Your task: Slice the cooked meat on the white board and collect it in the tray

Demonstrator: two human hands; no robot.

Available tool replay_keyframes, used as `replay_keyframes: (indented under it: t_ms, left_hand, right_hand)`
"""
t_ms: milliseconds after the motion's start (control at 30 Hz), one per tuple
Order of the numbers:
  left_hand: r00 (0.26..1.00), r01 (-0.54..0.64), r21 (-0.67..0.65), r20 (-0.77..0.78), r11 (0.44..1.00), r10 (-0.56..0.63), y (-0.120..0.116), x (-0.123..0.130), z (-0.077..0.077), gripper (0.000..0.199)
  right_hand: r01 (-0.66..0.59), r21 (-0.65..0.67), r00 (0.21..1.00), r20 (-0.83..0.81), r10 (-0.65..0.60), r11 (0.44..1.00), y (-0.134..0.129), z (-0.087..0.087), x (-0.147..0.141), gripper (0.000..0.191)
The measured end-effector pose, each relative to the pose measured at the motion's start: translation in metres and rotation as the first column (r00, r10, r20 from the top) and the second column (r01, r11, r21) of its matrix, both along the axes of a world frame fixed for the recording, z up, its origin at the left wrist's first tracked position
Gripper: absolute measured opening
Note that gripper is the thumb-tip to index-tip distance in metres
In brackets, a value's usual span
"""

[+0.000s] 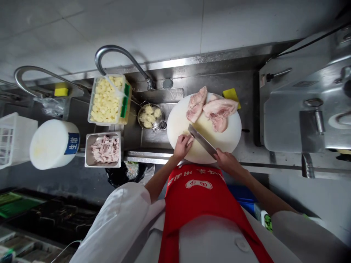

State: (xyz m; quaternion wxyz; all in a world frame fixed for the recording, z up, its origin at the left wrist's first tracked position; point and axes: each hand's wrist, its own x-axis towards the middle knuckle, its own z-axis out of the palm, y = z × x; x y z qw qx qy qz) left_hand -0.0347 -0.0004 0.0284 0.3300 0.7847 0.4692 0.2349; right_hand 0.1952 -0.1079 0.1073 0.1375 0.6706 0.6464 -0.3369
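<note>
My right hand (225, 160) is closed round the handle of a cleaver (203, 141), its blade slanting up to the left over a round white cutting board (178, 117). Close to the blade's far end, my left hand (182, 147) rests on the board with curled fingers, pressing on a small pale piece of meat (190, 139) that they partly cover. Two larger pieces of pale pink meat lie farther back: a narrower piece (196, 106) and a wide piece (219, 112) to its right.
Left of the board, a strainer (150, 116) holds pale chunks in the sink (148, 138). Beyond stand a tub (90, 109) of pale cubes and a steel pan (117, 163) of sliced meat. A yellow sponge (231, 95) lies behind the board; a metal machine (285, 120) stands right.
</note>
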Motion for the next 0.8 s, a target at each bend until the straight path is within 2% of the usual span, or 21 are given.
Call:
replay_keyframes:
  t_ms: [100,167,200,233,267,333,400,433,600,800]
  left_hand:
    - [0.994,-0.039,-0.211,0.092,0.977,0.059,0.009,-0.008,0.005,0.038]
    - [0.984,0.016,-0.394,0.17,0.919,0.055,0.018,-0.011,0.009,0.039]
    - [0.981,0.048,-0.445,0.187,0.894,0.041,0.023,-0.012,0.011,0.039]
    - [0.984,0.055,-0.447,0.176,0.893,0.028,0.026,-0.011,0.013,0.039]
    - [0.991,0.025,-0.399,0.133,0.917,0.031,0.028,-0.01,0.015,0.036]
    - [0.993,-0.111,-0.184,0.006,0.977,0.114,0.026,-0.005,0.017,0.031]
    - [0.977,-0.192,0.02,-0.086,0.981,0.193,0.021,0.0,0.015,0.029]
    - [0.973,-0.195,0.071,-0.111,0.978,0.202,0.018,0.002,0.013,0.029]
    - [0.989,-0.087,0.087,-0.113,0.992,0.096,0.011,0.002,-0.003,0.037]
    - [0.998,-0.024,0.069,-0.052,0.997,0.028,0.012,-0.001,0.001,0.033]
  right_hand:
    - [0.033,-0.01,0.999,-0.021,-0.033,0.999,-0.003,-0.007,0.004,0.032]
    - [0.034,0.002,0.999,-0.04,-0.034,0.999,-0.004,-0.012,0.004,0.031]
    - [0.036,0.012,0.998,-0.047,-0.036,0.999,-0.005,-0.013,0.004,0.031]
    - [0.039,0.02,0.998,-0.053,-0.038,0.999,-0.005,-0.014,0.004,0.031]
    - [0.044,0.025,0.997,-0.057,-0.043,0.999,-0.005,-0.015,0.004,0.03]
    - [0.055,0.027,0.997,-0.062,-0.053,0.998,-0.005,-0.014,0.004,0.031]
    - [0.06,0.021,0.996,-0.064,-0.059,0.998,-0.004,-0.012,0.003,0.03]
    - [0.06,0.016,0.996,-0.061,-0.059,0.998,-0.004,-0.011,0.003,0.03]
    - [0.032,0.034,0.999,-0.027,-0.031,0.999,-0.004,-0.003,0.001,0.03]
    - [-0.037,0.025,0.999,0.032,0.036,0.999,-0.003,0.002,-0.002,0.032]
